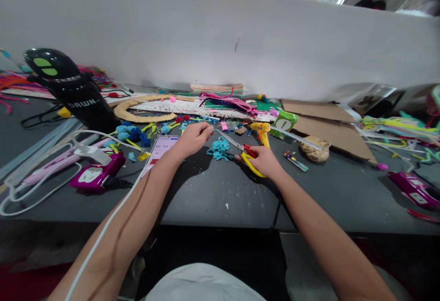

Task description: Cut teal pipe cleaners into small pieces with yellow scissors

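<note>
My right hand (264,160) grips a pair of scissors (232,141) by its yellow and red handles. The blades point left and away from me, their tips close to my left hand (195,138). The fingertips of that left hand are pinched together; whatever is between them, if anything, is too small to make out. Just below the blades lies a small heap of short light-blue fuzzy pieces (220,150) on the dark grey table. Beside my left wrist rests a phone (164,147) showing a timer, partly covered by the forearm.
A yellow glue gun (261,129) and a green box (284,122) stand behind my right hand. Farther right are a pale lump (314,149) and cardboard (326,131). At left stand a black DAWN bottle (85,104) and a purple power strip (98,172); a white cable (113,216) crosses my left forearm.
</note>
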The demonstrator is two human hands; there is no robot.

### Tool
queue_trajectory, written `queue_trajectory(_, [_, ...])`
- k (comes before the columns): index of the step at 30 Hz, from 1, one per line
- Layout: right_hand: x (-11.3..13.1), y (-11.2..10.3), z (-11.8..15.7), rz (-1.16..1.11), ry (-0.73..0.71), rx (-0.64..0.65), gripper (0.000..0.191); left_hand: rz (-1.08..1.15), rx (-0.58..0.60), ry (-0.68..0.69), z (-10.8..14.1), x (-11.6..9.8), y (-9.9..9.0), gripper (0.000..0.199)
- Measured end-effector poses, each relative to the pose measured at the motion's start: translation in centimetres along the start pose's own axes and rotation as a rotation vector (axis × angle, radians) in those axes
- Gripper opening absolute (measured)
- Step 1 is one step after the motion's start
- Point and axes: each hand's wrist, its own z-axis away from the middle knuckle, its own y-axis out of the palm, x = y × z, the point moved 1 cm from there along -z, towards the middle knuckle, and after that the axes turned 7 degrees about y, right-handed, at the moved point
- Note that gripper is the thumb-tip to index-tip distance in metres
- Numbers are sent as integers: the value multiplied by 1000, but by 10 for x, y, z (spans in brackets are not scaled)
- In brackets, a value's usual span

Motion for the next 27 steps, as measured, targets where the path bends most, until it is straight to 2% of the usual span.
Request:
queue_trajectory(13, [-7,3,-1,-84,11,14,51,5,5,5,0,0,1,38])
queue_trajectory(27, [-4,-1,-1,-47,0,21,52,17,10,2,1,-2,3,36])
